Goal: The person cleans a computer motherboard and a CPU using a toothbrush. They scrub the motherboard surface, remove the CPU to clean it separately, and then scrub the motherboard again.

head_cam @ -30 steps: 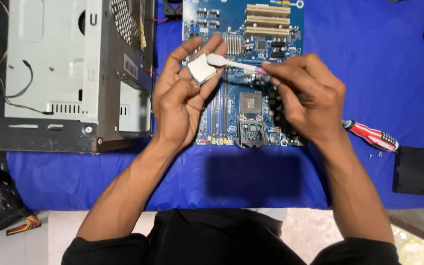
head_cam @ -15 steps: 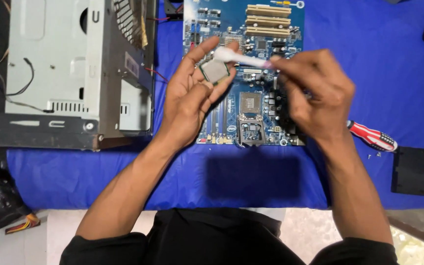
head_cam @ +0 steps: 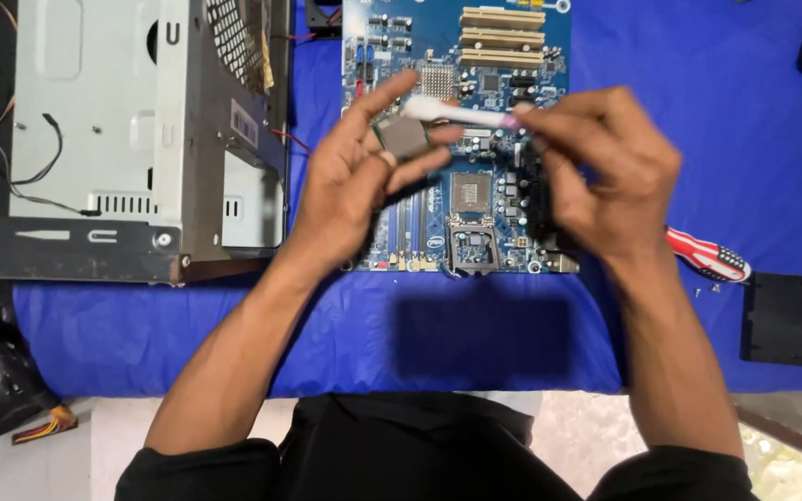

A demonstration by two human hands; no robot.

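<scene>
Left hand: I see my left hand [head_cam: 364, 181] raised over the board, palm up, fingers curled and pinching the chip by its edges between thumb and fingertips.
Chip: the chip [head_cam: 402, 136] is a small square processor with a grey metal top, held flat in the left fingers, above the upper left part of the board and not touching it.
Right hand: my right hand [head_cam: 605, 176] is closed, fingertips pressed together on the pink end of the swab.
Swab: the swab [head_cam: 461, 113] is a thin white stick lying nearly level between the hands; its white tip sits just at the chip's upper right edge, and I cannot tell whether it touches.
Board: the board [head_cam: 503, 56] is a blue motherboard lying flat on the cloth, with tan slots at its top and an open socket [head_cam: 471, 193] near its middle, showing between my two hands.
Case: the case [head_cam: 132, 130] is a grey metal computer chassis, left of the board, with loose wires along its left side.
Screwdriver: the screwdriver [head_cam: 709, 258] has a red and white handle and lies on the cloth just right of my right wrist.
Black part: a flat black part [head_cam: 780, 318] lies near the right edge, beyond the screwdriver.
Cloth: a blue cloth [head_cam: 717, 121] covers the table under everything.
</scene>
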